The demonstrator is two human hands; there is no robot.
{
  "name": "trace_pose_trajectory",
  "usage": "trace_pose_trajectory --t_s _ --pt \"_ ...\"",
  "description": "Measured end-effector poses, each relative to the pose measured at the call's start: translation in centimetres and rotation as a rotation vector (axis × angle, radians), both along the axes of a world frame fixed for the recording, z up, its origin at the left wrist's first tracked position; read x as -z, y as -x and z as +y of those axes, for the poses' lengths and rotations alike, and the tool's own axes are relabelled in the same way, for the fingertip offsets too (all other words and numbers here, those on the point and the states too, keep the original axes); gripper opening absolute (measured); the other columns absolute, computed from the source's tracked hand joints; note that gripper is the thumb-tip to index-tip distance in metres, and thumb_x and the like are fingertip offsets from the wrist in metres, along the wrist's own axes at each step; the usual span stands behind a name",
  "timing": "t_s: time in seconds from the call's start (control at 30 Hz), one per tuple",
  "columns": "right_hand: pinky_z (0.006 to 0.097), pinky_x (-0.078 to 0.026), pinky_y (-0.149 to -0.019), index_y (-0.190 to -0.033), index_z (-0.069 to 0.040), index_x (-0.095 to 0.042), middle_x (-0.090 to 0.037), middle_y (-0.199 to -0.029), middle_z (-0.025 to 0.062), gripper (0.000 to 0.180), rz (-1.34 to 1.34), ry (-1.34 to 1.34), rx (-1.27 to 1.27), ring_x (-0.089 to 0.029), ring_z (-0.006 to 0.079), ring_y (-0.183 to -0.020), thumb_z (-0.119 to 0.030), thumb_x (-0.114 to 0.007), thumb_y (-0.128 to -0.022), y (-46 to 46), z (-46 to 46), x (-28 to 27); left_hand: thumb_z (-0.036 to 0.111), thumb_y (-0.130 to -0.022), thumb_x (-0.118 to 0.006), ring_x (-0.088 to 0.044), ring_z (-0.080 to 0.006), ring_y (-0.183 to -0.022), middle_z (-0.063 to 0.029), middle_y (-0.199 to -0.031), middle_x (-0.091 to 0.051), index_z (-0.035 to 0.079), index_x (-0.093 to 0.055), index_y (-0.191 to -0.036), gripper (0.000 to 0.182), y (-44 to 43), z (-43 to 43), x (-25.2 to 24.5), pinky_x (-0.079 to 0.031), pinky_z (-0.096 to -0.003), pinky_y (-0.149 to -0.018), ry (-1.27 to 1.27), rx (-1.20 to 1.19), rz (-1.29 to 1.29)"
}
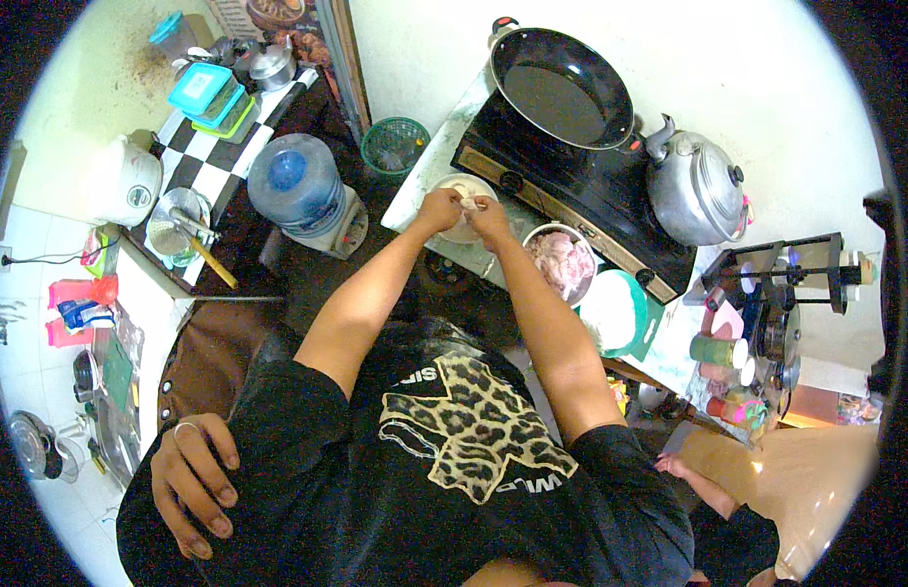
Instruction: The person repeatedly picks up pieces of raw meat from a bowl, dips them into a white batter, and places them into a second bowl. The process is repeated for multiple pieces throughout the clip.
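Note:
My left hand (442,210) and my right hand (491,221) meet over a round bowl (461,179) at the counter's front edge. Between them they pinch a small pale piece (469,202), perhaps raw chicken; its exact kind is hard to tell. Pale, whitish stuff covers the bowl's inside, partly hidden by my fingers. Just right of my right forearm is a metal bowl (592,273) heaped with pink raw meat, apparently chicken (560,258). Beyond it, a green basin (640,323) holds white powder (608,312).
Behind the bowls stands a gas stove (571,198) with a black wok (560,95) and a metal kettle (692,187). A water dispenser bottle (292,183) is at left. Another person's hand (193,477) lies against my left sleeve. A second person (733,536) is at lower right.

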State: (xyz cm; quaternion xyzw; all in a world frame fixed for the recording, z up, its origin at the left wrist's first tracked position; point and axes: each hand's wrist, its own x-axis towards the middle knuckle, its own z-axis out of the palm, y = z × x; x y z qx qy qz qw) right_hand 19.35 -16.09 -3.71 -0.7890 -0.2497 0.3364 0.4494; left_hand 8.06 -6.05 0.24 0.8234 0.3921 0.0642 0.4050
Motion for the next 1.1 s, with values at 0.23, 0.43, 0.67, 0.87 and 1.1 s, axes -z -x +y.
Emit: trace_pose_trajectory --t_s 0.23,0.43,0.67,0.87,1.1 --pt "0.0289 -0.049 -0.061 -0.110 -0.004 -0.065 -0.066 -0.092 0.0068 0.026 0.253 -0.063 0.103 -0.062 0.0142 -0.075 -0.015 -0.070 -0.086 -0.5 -0.6 -2.1 0.019 -0.079 -0.073 -0.067 -0.0219 -0.083 -0.0111 -0.092 -0.072 0.009 -0.073 -0.104 0.027 0.1 0.3 -1.8 -0.053 -0.0350 -0.076 0.410 -0.047 -0.154" --pt "0.0303 -0.051 -0.065 -0.109 -0.003 -0.063 -0.065 -0.093 0.0054 0.023 0.426 -0.151 0.103 -0.063 0.0158 -0.077 -0.013 -0.067 -0.089 -0.8 -0.9 -2.9 0.029 -0.076 -0.081 -0.065 -0.0218 -0.097 -0.0121 -0.109 -0.069 0.004 -0.064 -0.121 0.054 0.2 0.2 -1.9 -0.052 -0.0350 -0.086 0.362 0.128 -0.169" --pt "0.0330 -0.053 -0.078 -0.108 -0.003 -0.061 -0.064 -0.093 0.0045 0.024 0.530 -0.138 -0.033 -0.063 0.0164 -0.085 -0.020 -0.068 -0.091 -1.6 -1.3 -4.9 0.021 -0.072 -0.084 -0.063 -0.0164 -0.081 -0.0092 -0.092 -0.069 0.002 -0.068 -0.109 0.045 0.2 -0.1 -4.0 -0.051 -0.0325 -0.070 0.397 0.056 -0.195" --pt "0.0380 -0.055 -0.084 -0.102 -0.003 -0.062 -0.060 -0.093 0.0050 0.016 0.761 -0.278 0.006 -0.060 0.0173 -0.084 -0.017 -0.059 -0.092 -0.8 -1.6 -8.2 0.018 -0.074 -0.083 -0.057 -0.0147 -0.074 -0.0061 -0.088 -0.062 0.002 -0.065 -0.105 0.040 0.2 0.8 -4.0 -0.047 -0.0292 -0.063 0.511 0.130 -0.191" --pt "0.0384 -0.055 -0.080 -0.096 -0.005 -0.059 -0.057 -0.091 0.0050 0.013 0.749 -0.279 -0.003 -0.060 0.0179 -0.085 -0.015 -0.051 -0.094 -0.6 -1.6 -9.1 0.015 -0.078 -0.077 -0.056 -0.0159 -0.071 -0.0069 -0.087 -0.060 0.003 -0.061 -0.101 0.030 -0.3 1.1 -2.1 -0.047 -0.0288 -0.061 0.524 0.104 -0.198"
